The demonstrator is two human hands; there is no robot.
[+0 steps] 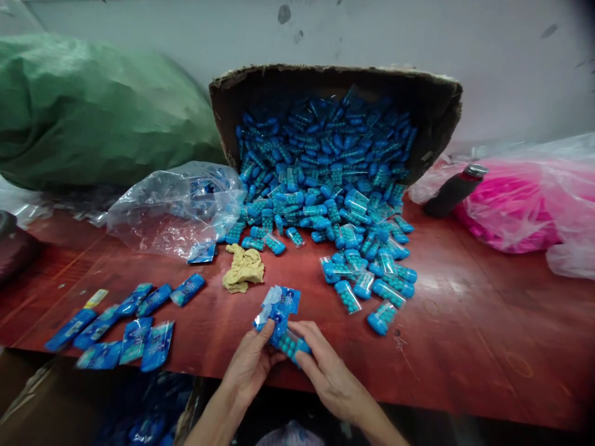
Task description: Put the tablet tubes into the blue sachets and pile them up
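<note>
left hand (251, 359) pinches a printed blue packet (281, 308) while the right hand (325, 365) grasps one end of a clear container of turquoise beads (289, 344); both things meet between the fingers, above the near edge of the red counter (465, 347). a green sack (93, 118) lies at the far left, next to an open cardboard box (437, 124) spilling a heap of similar containers (320, 186). a clear bag over pink contents (511, 204) is at the right, a crumpled clear bag (171, 210) left of the heap. smaller are the dark bottle (453, 193), the crumpled yellow lump (243, 268) and the flat blue packets (157, 345) at the left.
</note>
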